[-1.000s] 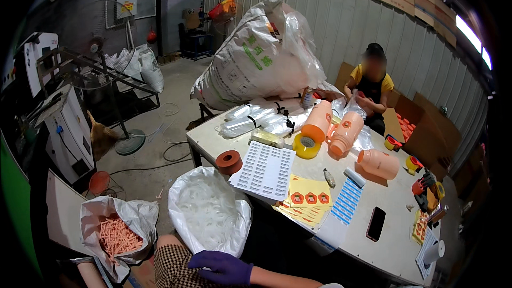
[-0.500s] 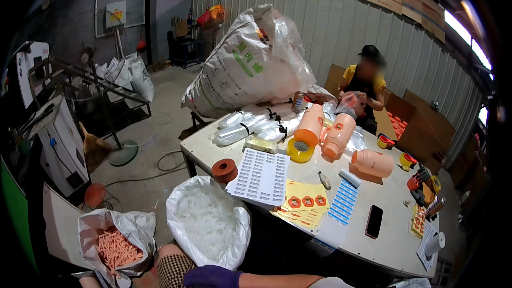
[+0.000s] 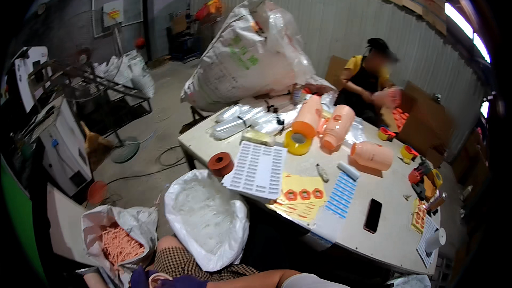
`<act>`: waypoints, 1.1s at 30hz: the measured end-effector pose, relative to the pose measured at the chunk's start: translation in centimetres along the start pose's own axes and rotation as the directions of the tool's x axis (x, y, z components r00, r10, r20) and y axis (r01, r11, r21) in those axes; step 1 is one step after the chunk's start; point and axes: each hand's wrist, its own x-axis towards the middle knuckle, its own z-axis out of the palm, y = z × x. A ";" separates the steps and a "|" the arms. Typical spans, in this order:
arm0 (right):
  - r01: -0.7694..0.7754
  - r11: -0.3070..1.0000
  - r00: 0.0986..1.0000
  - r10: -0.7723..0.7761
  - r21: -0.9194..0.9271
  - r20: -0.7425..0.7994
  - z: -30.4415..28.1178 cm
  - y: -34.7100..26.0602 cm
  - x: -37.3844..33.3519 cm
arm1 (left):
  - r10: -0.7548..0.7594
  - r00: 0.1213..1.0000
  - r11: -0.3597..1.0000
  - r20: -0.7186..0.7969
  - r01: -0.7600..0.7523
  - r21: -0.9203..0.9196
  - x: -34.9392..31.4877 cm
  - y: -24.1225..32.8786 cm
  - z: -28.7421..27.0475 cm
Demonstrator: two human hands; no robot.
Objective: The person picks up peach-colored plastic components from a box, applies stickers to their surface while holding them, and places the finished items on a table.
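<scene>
Tho 2 peach btls wear stickers, sticker sheet has more; L hand & R hand by peach ring, can't tell grips.

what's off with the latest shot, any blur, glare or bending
Head view: the strip light at upper right glares white; head view: the ribbed wall bows and the corners fall to black; head view: print on the big sack looks smeared; head view: the lying bottle casts a shadow on the table.
</scene>
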 end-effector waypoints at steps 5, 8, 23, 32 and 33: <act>-0.167 0.986 0.978 0.164 0.014 0.130 2.4 1.7 -0.6 | -0.128 0.990 0.992 0.055 0.127 0.023 -0.1 0.1 0.0; -0.142 0.988 0.967 0.126 0.055 0.222 3.0 2.6 -0.5 | -0.035 0.998 0.998 -0.045 0.038 0.058 0.5 0.5 -0.5; 0.135 0.978 0.987 -0.147 -0.158 -0.063 -7.9 0.9 8.0 | -0.400 0.795 0.909 -0.455 0.283 -0.305 3.5 -14.6 -2.9; -0.518 0.845 0.776 0.399 -0.134 -0.488 -16.6 9.7 0.6 | -0.363 0.500 0.930 -0.786 0.239 -0.278 3.2 -17.7 -9.8; -0.585 0.790 0.731 0.416 -0.182 -0.541 -17.9 11.8 -0.2 | -0.355 0.557 0.934 -0.751 0.243 -0.261 2.6 -17.0 -9.6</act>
